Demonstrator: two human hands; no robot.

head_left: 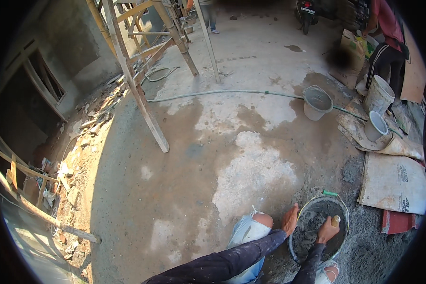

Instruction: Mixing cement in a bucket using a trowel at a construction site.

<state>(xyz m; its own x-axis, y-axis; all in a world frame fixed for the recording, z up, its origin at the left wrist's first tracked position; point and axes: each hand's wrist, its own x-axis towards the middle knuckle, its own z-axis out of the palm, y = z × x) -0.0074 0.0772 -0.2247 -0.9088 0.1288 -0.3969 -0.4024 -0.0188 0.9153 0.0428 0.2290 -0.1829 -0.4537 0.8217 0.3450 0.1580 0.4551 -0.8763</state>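
Between my knees at the lower right stands a round bucket (294, 246) with a wire bail and a green grip (330, 193). Wet grey mortar (312, 218) lies inside it. My left hand (290, 221) rests against the bucket's left rim, fingers stretched out along it. Over the mortar, my right hand (326, 232) is closed around the tan, round-ended handle of a trowel (336, 220). The trowel's blade is hidden by my hand and the mortar.
Grey mortar (369, 246) spreads right of the bucket, below a white sack (393, 182). Several pails, including a grey one (318, 104), stand farther back near a hose (232, 91). Wooden scaffolding (144, 109) rises at left. A person in pink (388, 23) bends at upper right.
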